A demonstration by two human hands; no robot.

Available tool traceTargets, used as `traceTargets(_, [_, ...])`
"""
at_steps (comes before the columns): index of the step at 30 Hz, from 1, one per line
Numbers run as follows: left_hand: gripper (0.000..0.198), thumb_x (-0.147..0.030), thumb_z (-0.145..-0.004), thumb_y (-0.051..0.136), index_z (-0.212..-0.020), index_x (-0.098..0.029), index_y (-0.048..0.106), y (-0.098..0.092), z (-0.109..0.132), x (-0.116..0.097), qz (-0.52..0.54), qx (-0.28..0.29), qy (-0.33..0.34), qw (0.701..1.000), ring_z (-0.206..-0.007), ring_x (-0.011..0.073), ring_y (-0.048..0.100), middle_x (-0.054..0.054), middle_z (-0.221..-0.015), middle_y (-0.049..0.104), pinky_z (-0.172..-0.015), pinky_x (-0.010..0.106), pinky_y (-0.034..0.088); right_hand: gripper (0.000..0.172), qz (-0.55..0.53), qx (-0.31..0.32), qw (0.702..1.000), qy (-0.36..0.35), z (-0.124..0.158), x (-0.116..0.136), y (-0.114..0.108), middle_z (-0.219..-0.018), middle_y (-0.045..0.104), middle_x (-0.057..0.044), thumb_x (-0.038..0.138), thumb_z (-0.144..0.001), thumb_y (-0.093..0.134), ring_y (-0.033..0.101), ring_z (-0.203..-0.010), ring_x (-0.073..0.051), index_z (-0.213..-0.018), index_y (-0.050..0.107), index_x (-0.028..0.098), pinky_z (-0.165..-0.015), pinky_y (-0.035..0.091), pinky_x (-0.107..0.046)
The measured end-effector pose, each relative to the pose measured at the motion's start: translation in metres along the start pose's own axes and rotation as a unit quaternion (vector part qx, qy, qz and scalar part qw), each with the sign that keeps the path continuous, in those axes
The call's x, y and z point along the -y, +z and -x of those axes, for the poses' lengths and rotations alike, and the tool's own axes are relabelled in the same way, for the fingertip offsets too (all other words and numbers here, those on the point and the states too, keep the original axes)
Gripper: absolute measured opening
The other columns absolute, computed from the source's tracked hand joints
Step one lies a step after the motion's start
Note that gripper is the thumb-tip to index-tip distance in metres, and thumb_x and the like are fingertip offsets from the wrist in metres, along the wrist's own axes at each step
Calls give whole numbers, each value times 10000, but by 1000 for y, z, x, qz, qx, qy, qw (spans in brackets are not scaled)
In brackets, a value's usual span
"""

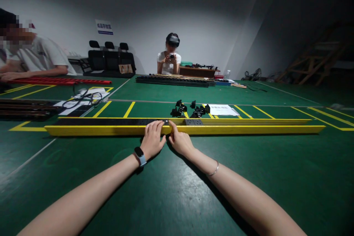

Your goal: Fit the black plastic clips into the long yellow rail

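A long yellow channel rail (249, 129) lies across the green floor in front of me, with black link pieces (110, 121) seated in its left half. My left hand (152, 140), with a watch on the wrist, rests its fingers over the rail's near wall onto the black pieces. My right hand (179, 141), a thin bracelet on the wrist, is beside it, with a finger pointing into the channel and the other fingers curled. A further black piece (193, 122) sits in the channel just right of my hands. Whether either hand grips anything is hidden.
Loose black parts (190, 110) and a white sheet (221, 110) lie behind the rail. A person sits at the far side behind a long black rail (174, 80). Another person leans over red rails (61, 80) at left. Cables on paper (85, 97) and dark rails (24, 108) lie at left.
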State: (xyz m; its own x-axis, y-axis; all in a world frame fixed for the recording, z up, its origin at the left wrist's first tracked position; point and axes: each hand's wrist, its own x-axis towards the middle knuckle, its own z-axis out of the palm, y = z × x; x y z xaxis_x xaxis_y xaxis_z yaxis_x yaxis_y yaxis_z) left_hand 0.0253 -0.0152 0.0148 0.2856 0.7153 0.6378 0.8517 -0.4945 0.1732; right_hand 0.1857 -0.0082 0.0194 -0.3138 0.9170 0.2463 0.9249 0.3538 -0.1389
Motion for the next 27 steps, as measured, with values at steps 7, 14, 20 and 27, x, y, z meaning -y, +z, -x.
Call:
traceTargets(7, [391, -235, -837, 501, -1218, -159, 456, 2, 1, 7, 3, -29, -39, 999, -1144, 276, 442, 123, -1168, 550, -1000, 454, 328, 634, -9, 4, 1000, -7, 1, -3, 2, -826, 707, -74, 303, -915, 358, 680, -725, -221, -1466, 87, 142, -695, 473, -308])
traceTargets(14, [410, -253, -824, 521, -1216, -162, 447, 0, -1, 7, 19, -26, -29, 999, -1153, 274, 442, 123, -1174, 547, -1006, 456, 316, 659, -16, 0, 1000, -1, 1, -2, 3, -827, 705, -90, 290, -910, 357, 678, -723, -220, -1460, 58, 84, -701, 477, -310])
traceTargets(20, [477, -271, -805, 534, -1254, -170, 409, -1, -2, 2, 29, 6, 14, 999, -1176, 272, 433, 119, -1220, 529, -1037, 465, 275, 681, -11, 2, 1000, 3, -1, -1, 4, -841, 706, -89, 310, -907, 368, 680, -724, -228, -1463, 42, 94, -688, 482, -313])
traceTargets(27, [501, -213, -791, 511, -1275, -178, 385, 5, 0, 2, 1, 11, 22, 1000, -1152, 272, 433, 106, -1207, 532, -1052, 489, 254, 674, 1, 26, 999, -27, -5, 9, -1, -862, 713, -75, 255, -912, 339, 682, -754, -215, -1484, -1, 148, -710, 470, -298])
